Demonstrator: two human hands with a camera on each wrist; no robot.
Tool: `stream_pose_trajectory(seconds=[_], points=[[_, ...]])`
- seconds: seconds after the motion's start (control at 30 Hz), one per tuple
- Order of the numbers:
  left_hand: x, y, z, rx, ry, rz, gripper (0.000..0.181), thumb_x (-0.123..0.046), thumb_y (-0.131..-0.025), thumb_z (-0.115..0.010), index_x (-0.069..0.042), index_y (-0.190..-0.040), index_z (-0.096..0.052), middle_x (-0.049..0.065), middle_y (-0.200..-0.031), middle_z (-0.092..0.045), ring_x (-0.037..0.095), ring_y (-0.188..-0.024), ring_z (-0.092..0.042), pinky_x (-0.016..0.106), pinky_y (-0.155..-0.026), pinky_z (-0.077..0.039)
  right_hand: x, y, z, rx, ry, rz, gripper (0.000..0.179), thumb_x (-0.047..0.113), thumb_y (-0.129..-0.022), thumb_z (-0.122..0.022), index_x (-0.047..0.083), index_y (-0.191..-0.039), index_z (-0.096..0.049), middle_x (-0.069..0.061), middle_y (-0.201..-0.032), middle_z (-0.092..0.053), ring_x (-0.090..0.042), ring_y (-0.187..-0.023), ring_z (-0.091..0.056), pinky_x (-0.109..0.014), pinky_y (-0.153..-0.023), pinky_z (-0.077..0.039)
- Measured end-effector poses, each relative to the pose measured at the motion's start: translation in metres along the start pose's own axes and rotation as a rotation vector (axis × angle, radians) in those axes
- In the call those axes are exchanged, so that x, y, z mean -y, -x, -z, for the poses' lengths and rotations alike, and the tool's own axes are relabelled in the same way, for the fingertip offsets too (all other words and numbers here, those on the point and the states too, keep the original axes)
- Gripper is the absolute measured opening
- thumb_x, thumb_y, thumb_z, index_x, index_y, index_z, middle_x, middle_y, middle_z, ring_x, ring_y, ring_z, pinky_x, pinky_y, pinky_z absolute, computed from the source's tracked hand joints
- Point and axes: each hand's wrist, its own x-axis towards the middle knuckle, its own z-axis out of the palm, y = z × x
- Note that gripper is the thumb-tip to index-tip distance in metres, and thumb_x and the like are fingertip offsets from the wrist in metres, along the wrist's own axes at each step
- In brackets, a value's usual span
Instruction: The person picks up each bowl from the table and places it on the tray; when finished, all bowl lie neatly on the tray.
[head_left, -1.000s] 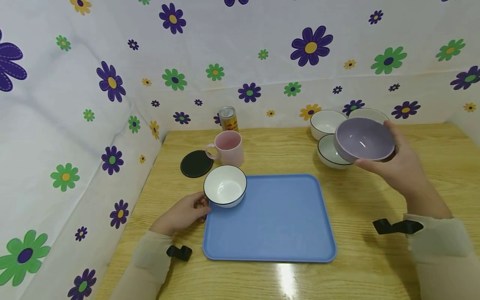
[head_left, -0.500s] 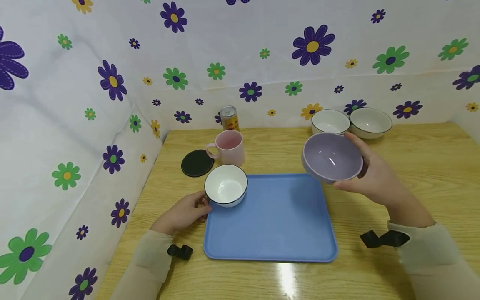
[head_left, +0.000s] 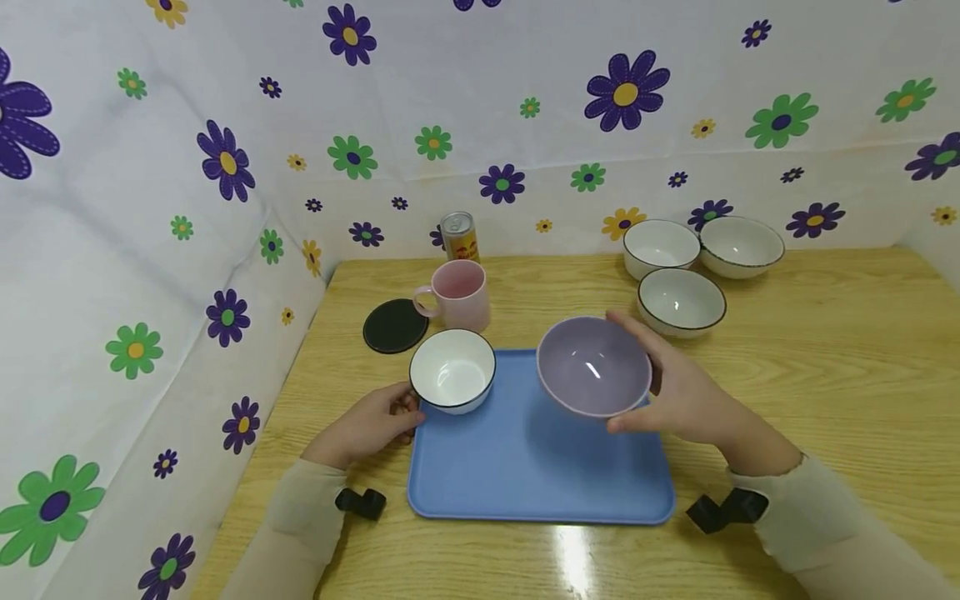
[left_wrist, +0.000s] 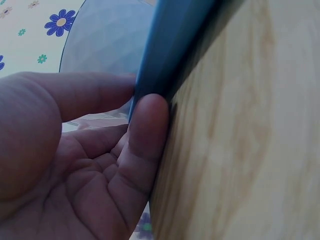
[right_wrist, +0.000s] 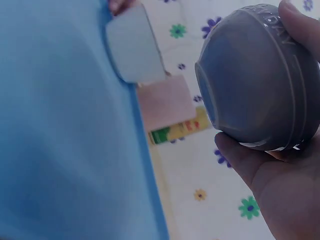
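Observation:
My right hand point(head_left: 678, 392) holds a purple bowl point(head_left: 588, 367) by its right side, thumb at the near rim and fingers round the back. The bowl is above the blue tray point(head_left: 540, 492), clear of it in the right wrist view, with its foot facing the tray. At the tray's left edge, my left hand point(head_left: 375, 423) pinches the rim between thumb and finger point(left_wrist: 147, 122). Right beside those fingers, a white bowl with a dark rim point(head_left: 452, 371) sits in the tray's far left corner.
Behind the tray's left side stand a pink mug point(head_left: 461, 300), a black round coaster point(head_left: 395, 326) and a drink can point(head_left: 459, 237). Three white bowls cluster at the back right, the nearest bowl point(head_left: 682, 300) just beyond the right hand. A flowered cloth point(head_left: 525, 125) hangs behind the table.
My right hand has carried the purple bowl left and nearer, from over the white bowls at the back right to above the tray. My left hand has stayed at the tray's edge.

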Motion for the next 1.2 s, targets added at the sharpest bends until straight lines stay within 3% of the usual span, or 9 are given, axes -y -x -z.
stream_pose_trajectory(seconds=[0.27, 0.53, 0.8, 1.2], points=[[-0.001, 0.0, 0.0, -0.006, -0.011, 0.014, 0.019, -0.015, -0.101, -0.06, -0.002, -0.115, -0.056, 0.008, -0.096, -0.055, 0.018, -0.081, -0.057, 0.036, -0.071, -0.056, -0.004, -0.005, -0.038, 0.155, -0.051, -0.003, 0.121, 0.009, -0.066, -0.094, 0.01, -0.16, -0.019, -0.018, -0.154, -0.032, -0.039, -0.131, -0.044, -0.027, -0.098, -0.049], [0.0, 0.0, 0.0, -0.004, -0.032, 0.01, 0.015, -0.015, -0.101, -0.061, -0.004, -0.109, -0.056, 0.009, -0.094, -0.056, 0.018, -0.08, -0.059, 0.034, -0.071, -0.056, -0.002, -0.012, -0.069, 0.21, -0.011, -0.024, 0.122, 0.021, -0.064, -0.098, 0.012, -0.159, -0.022, -0.009, -0.152, -0.037, -0.029, -0.13, -0.048, -0.031, -0.099, -0.049], [0.001, -0.001, 0.001, 0.005, -0.038, 0.0, 0.013, -0.015, -0.101, -0.061, -0.005, -0.107, -0.057, 0.008, -0.093, -0.057, 0.018, -0.079, -0.059, 0.031, -0.069, -0.055, 0.0, -0.019, -0.092, 0.269, 0.105, -0.012, 0.124, 0.036, -0.061, -0.097, 0.008, -0.158, -0.025, -0.004, -0.153, -0.039, -0.024, -0.135, -0.044, -0.047, -0.105, -0.042], [0.002, -0.001, 0.001, -0.004, -0.066, 0.0, 0.012, -0.015, -0.1, -0.061, -0.006, -0.107, -0.058, 0.008, -0.092, -0.059, 0.018, -0.079, -0.061, 0.032, -0.07, -0.056, -0.008, -0.031, -0.119, 0.308, 0.075, 0.002, 0.123, 0.035, -0.063, -0.097, 0.012, -0.159, -0.024, -0.003, -0.152, -0.038, -0.024, -0.136, -0.041, -0.052, -0.109, -0.036]])
